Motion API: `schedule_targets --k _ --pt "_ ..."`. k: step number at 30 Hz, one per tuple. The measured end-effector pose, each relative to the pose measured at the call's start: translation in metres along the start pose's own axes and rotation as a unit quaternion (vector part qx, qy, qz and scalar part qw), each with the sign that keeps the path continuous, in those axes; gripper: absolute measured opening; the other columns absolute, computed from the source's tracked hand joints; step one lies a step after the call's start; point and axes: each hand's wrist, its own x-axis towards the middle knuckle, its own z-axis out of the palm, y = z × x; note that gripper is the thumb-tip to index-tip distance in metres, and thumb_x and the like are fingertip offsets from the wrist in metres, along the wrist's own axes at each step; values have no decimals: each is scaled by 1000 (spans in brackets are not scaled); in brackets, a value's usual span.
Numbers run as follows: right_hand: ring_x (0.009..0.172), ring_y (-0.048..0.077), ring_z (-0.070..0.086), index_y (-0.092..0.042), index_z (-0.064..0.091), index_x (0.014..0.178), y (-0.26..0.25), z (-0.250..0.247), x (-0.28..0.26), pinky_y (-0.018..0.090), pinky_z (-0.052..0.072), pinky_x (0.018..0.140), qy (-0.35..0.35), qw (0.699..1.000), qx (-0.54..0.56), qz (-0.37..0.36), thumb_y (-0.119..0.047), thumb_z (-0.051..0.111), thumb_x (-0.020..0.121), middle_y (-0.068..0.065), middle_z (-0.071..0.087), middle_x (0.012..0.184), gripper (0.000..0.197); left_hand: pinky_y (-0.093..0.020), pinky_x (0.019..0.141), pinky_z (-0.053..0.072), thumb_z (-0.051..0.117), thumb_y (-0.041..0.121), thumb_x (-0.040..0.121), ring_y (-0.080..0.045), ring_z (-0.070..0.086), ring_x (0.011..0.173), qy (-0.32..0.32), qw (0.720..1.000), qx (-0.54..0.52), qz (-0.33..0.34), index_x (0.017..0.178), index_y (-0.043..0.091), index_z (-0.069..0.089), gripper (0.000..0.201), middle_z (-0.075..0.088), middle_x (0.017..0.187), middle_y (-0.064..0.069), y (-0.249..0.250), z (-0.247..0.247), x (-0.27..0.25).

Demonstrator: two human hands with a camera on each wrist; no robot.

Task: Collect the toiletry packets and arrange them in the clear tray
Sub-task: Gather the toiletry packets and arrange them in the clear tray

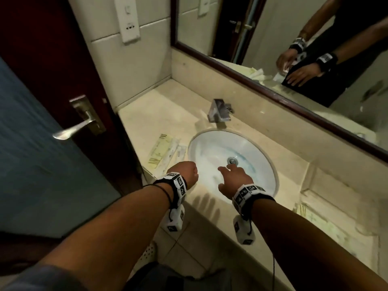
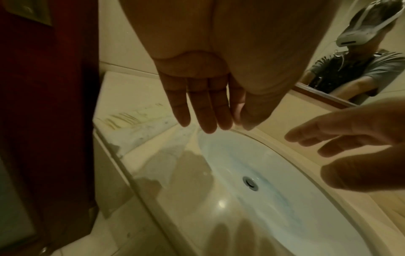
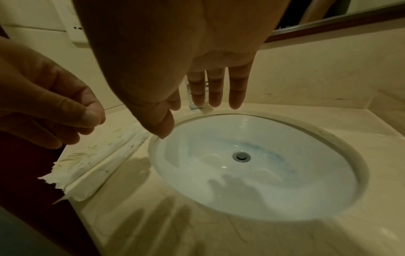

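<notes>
On the desk left of the sink [image 1: 266,164], head view, the toiletry packets [image 1: 162,151] lie in a loose fan, yellowish one furthest left, whiter ones beside it nearly touching the basin rim. Clear tray [image 1: 336,208] sits on the far right of the desk w/ some packets already in it, I think, hard to tell thru the glare. Left hand [image 1: 185,172] hovers at the desk's front edge just below the packets, holding nothing. Right hand [image 1: 231,179] hangs over the basin, fingers relaxed and spread, empty too.

Left wrist view: left grip is fingers straight, side by side, thumb close in, nothing held. Packets [image 2: 136,121] are just ahead of the fingertips, blurry tho.

Right wrist view: right fingers straight, slightly apart, pointing toward the faucet. The left hand shows here w/ thumb and forefinger drawn together, no packet visibly between them. Packet stack [image 3: 96,164] has serrated ends sticking past the desk edge.

Imo best way: left hand squares the fan into one stack first, then pinch at that overhanging end, since flat packets are hard to lift off stone. Keep them away from the basin, probs wet.
</notes>
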Motion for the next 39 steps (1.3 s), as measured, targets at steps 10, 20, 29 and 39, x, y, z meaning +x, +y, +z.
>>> schedule_targets --k 10,20,29,39 --pt "128 28 45 -31 37 148 -92 -9 58 41 46 96 -33 999 -13 1 -35 57 89 4 41 144 62 -31 82 48 54 31 90 -26 60 98 -8 999 30 -19 108 14 63 27 64 111 -6 -104 -53 28" --pt "112 30 60 -25 43 139 -140 18 93 42 51 87 -68 997 29 -2 -47 55 92 7 54 130 53 -34 92 47 56 42 89 -26 57 112 -48 996 77 -1 129 22 53 45 54 130 -7 -128 -45 55" --pt "105 32 63 -18 38 133 -160 45 120 39 43 71 -65 983 138 101 -44 65 86 8 51 125 60 -37 99 46 55 45 88 -23 55 117 -79 992 100 15 131 26 53 47 51 132 -4 -129 -31 72" --pt "98 32 64 -16 44 121 -134 56 108 39 47 75 -56 979 153 120 -22 51 91 10 63 111 31 -40 96 48 54 42 90 -27 56 113 -86 989 122 14 134 28 46 46 43 137 -5 -121 -34 83"
